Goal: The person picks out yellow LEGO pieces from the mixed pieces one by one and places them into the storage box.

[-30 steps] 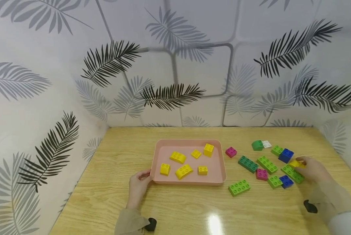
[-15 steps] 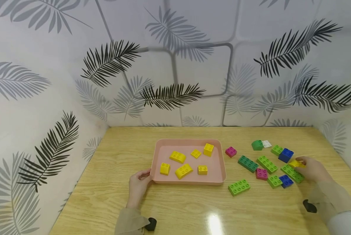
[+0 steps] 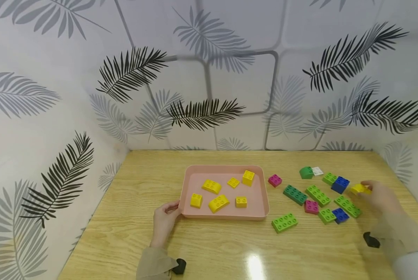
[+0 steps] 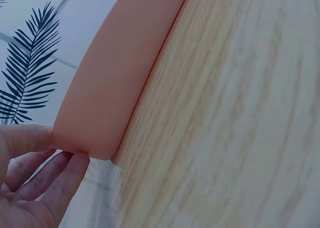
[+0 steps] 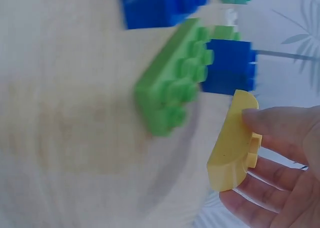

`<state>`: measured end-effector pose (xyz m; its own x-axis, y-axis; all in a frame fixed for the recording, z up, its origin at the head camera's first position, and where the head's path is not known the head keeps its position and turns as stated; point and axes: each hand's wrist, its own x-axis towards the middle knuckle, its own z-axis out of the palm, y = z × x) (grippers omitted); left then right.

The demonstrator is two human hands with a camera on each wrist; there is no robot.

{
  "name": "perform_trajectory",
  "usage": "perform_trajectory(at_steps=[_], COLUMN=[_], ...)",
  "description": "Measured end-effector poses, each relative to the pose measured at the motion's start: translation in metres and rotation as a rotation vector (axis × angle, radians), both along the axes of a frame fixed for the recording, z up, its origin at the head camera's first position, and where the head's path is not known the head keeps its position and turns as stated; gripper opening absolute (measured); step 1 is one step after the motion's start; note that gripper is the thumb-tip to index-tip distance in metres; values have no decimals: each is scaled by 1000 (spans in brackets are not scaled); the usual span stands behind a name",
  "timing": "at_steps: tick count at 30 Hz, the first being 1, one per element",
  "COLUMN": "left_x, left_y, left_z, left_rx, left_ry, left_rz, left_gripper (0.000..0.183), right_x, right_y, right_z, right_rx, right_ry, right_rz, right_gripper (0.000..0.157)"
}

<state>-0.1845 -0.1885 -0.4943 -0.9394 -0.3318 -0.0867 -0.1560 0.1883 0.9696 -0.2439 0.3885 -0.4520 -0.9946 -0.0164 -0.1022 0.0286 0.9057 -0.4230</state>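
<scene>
My right hand (image 3: 383, 196) holds a yellow curved toy building brick (image 3: 360, 189) at the right side of the table. In the right wrist view the thumb presses one face of this yellow brick (image 5: 232, 145), with the fingers on its studded side. My left hand (image 3: 166, 222) pinches the front left corner of a pink tray (image 3: 226, 218). In the left wrist view, thumb and fingertips touch the end of the tray's wall (image 4: 107, 82). Several yellow bricks lie apart inside the tray, among them a curved one (image 3: 218, 203) and a tall one (image 3: 248, 177).
Loose bricks lie right of the tray: a dark green one (image 3: 295, 195), a light green one (image 3: 284, 223), a pink one (image 3: 274, 180), a blue one (image 3: 340, 184), a white piece (image 3: 317, 171) and several others. A patterned wall (image 3: 230, 85) stands behind the table.
My right hand has moved a little to the right and up in the head view with the yellow brick, away from the long light green brick. The left hand stays at the tray.
</scene>
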Motion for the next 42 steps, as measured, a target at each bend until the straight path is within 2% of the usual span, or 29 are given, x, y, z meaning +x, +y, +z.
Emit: perform_trajectory(at_steps=[4, 9, 20, 28, 32, 39, 42], left_x=[0, -1, 0, 0, 0, 0, 0], left_y=[0, -1, 0, 1, 1, 1, 1], left_z=[1, 1, 1, 1, 1, 0, 0], left_rx=[-5, -2, 43, 45, 42, 36, 35], left_ry=[7, 5, -4, 10, 12, 5, 4], left_rz=[-3, -4, -1, -3, 1, 4, 8], left_gripper=[26, 26, 26, 27, 27, 27, 27], right_x=[-6, -16, -36, -46, -49, -50, -50], right_y=[-10, -32, -86, -130, -154, -192, -206], right_z=[13, 32, 51, 57, 57, 50, 45], right_rx=[-17, -12, -34, -49, -63, -98, -86], right_ry=[42, 52, 125, 154, 174, 177, 158], right_rz=[-10, 9, 123, 174, 231, 330, 335], right_gripper=[49, 54, 49, 46, 45, 41, 41])
